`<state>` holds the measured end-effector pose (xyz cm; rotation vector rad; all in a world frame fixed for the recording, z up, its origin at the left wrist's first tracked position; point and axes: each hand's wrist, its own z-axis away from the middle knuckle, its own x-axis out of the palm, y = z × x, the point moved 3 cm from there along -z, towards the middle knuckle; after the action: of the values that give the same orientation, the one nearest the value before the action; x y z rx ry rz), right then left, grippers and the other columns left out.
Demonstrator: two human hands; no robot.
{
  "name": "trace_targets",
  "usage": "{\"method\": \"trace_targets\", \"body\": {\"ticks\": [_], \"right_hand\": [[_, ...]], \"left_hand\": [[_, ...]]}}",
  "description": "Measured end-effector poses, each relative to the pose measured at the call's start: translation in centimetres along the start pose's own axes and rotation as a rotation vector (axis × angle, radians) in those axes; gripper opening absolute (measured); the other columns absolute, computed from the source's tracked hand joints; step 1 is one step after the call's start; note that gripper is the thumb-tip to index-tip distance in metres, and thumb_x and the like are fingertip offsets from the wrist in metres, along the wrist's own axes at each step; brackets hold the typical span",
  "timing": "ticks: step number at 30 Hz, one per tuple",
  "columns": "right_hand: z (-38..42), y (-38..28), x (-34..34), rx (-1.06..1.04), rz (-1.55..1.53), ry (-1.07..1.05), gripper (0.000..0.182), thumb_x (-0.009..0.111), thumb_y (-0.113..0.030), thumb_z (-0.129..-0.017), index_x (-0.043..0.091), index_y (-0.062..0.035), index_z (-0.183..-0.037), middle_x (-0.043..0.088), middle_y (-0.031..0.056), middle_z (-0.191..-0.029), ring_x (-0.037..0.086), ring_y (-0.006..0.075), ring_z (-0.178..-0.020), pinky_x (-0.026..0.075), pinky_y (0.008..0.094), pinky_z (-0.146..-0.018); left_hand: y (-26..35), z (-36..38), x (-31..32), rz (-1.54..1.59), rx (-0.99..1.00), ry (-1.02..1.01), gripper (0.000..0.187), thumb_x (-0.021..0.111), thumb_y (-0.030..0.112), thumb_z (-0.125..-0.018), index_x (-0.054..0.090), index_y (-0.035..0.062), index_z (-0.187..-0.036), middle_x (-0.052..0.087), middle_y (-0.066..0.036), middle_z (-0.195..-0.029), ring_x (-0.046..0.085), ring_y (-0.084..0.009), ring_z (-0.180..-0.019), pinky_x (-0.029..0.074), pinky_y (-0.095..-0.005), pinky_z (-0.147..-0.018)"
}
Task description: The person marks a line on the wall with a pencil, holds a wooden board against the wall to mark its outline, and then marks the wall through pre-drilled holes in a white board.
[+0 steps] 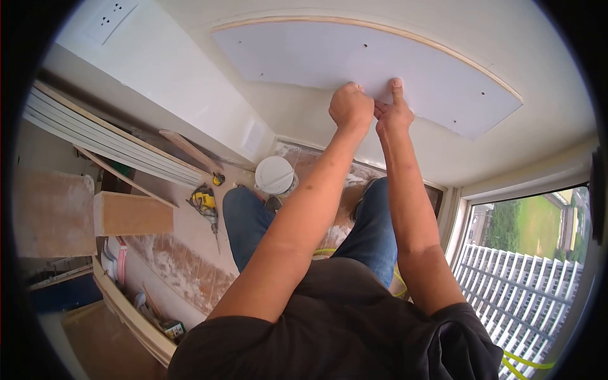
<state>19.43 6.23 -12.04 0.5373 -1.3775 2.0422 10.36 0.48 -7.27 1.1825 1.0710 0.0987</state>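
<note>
A white panel (380, 63) with a curved wood-coloured edge and several small holes lies against the cream wall. My left hand (351, 107) is closed into a fist at the panel's near edge; whatever may be inside it is hidden. My right hand (394, 113) touches the left one and presses one outstretched finger flat on the panel. Both arms reach out from my black shirt over my jeans.
A white bucket lid (274, 174) sits by my legs. A yellow power tool (204, 201) lies on the dusty floor, with wooden boards (133, 214) and white slats (107, 142) at the left. A window with a white railing (525, 278) is at the right.
</note>
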Motion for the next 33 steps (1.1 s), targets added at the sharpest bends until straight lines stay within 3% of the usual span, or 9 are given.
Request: {"method": "trace_targets", "body": {"ticks": [2,6,12,15,18,21,24,27,33], "right_hand": [[0.3,-0.2,0.0,-0.006,-0.032,-0.022,0.082,0.09,-0.036,-0.072,0.051,0.0172,-0.12,0.058,0.0284,-0.111,0.065,0.0427,-0.078,0.057,0.0424,-0.056],[-0.3,0.2,-0.3,-0.024,-0.038,-0.023,0.078,0.088,-0.031,-0.074,0.049,0.0182,-0.12,0.058,0.0294,-0.111,0.066,0.0424,-0.076,0.057,0.0418,-0.055],[-0.3,0.3,-0.1,0.004,-0.049,-0.029,0.078,0.09,-0.034,-0.071,0.052,0.0169,-0.117,0.06,0.0289,-0.108,0.066,0.0424,-0.077,0.058,0.0431,-0.055],[-0.6,0.3,-0.3,0.017,0.045,0.006,0.081,0.091,-0.038,-0.068,0.054,0.016,-0.116,0.061,0.0288,-0.108,0.066,0.0448,-0.08,0.059,0.045,-0.057],[-0.8,0.4,-0.2,0.013,0.048,0.036,0.084,0.092,-0.039,-0.067,0.054,0.0158,-0.117,0.061,0.0287,-0.109,0.066,0.0467,-0.083,0.06,0.0465,-0.059],[-1.0,0.5,-0.3,0.029,0.045,0.031,0.083,0.092,-0.04,-0.067,0.055,0.0158,-0.116,0.061,0.0297,-0.109,0.066,0.0472,-0.085,0.06,0.0469,-0.061],[-0.7,0.3,-0.1,0.031,0.051,0.031,0.085,0.091,-0.039,-0.068,0.052,0.0179,-0.118,0.061,0.0306,-0.109,0.066,0.0459,-0.086,0.06,0.0472,-0.061],[-0.1,0.1,-0.1,-0.007,-0.028,-0.031,0.085,0.09,-0.035,-0.071,0.047,0.0204,-0.119,0.059,0.032,-0.111,0.067,0.0432,-0.087,0.061,0.0473,-0.062],[-0.3,0.2,-0.2,-0.078,-0.085,-0.053,0.079,0.089,-0.026,-0.074,0.044,0.0216,-0.118,0.056,0.0331,-0.113,0.067,0.0437,-0.077,0.06,0.0477,-0.06]], "left_hand": [[1.0,0.2,0.6,-0.215,0.044,0.031,0.015,0.059,0.012,-0.088,0.067,-0.0005,-0.089,0.072,-0.019,-0.093,0.072,-0.033,-0.086,0.057,-0.0446,-0.071],[1.1,0.7,1.4,-0.287,0.031,0.105,0.016,0.064,0.016,-0.084,0.068,0.0005,-0.089,0.071,-0.021,-0.087,0.072,-0.0351,-0.082,0.058,-0.0445,-0.069],[-1.3,-1.7,2.4,-0.005,0.094,0.178,0.014,0.063,0.016,-0.086,0.064,0.0023,-0.089,0.068,-0.016,-0.078,0.067,-0.0289,-0.065,0.052,-0.0444,-0.059],[-3.9,-4.3,4.5,0.894,-0.476,-0.178,0.013,0.061,0.016,-0.089,0.06,0.0061,-0.08,0.058,-0.005,-0.068,0.05,-0.0186,-0.05,0.04,-0.0396,-0.051],[-2.8,-2.4,2.6,1.208,-0.727,-0.34,0.023,0.059,0.018,-0.091,0.054,0.0093,-0.07,0.043,0.002,-0.063,0.031,-0.0126,-0.046,0.027,-0.0337,-0.05],[-3.8,-3.7,3.4,1.036,-0.638,-0.321,0.019,0.058,0.017,-0.091,0.061,0.0067,-0.075,0.057,-0.003,-0.069,0.048,-0.0175,-0.049,0.038,-0.04,-0.05],[-0.9,-3.1,1.6,0.113,-0.23,-0.061,0.014,0.057,0.012,-0.091,0.067,0.0029,-0.087,0.07,-0.014,-0.086,0.07,-0.0266,-0.076,0.055,-0.0443,-0.066],[2.3,-0.2,-0.4,0.017,-0.213,0.009,0.019,0.058,0.014,-0.088,0.071,0.003,-0.098,0.071,-0.019,-0.1,0.07,-0.0344,-0.095,0.056,-0.0429,-0.081],[1.7,0.5,0.6,-0.112,-0.176,-0.016,0.019,0.058,0.016,-0.086,0.07,0.0042,-0.097,0.071,-0.019,-0.099,0.069,-0.0344,-0.095,0.055,-0.0435,-0.082]]}}
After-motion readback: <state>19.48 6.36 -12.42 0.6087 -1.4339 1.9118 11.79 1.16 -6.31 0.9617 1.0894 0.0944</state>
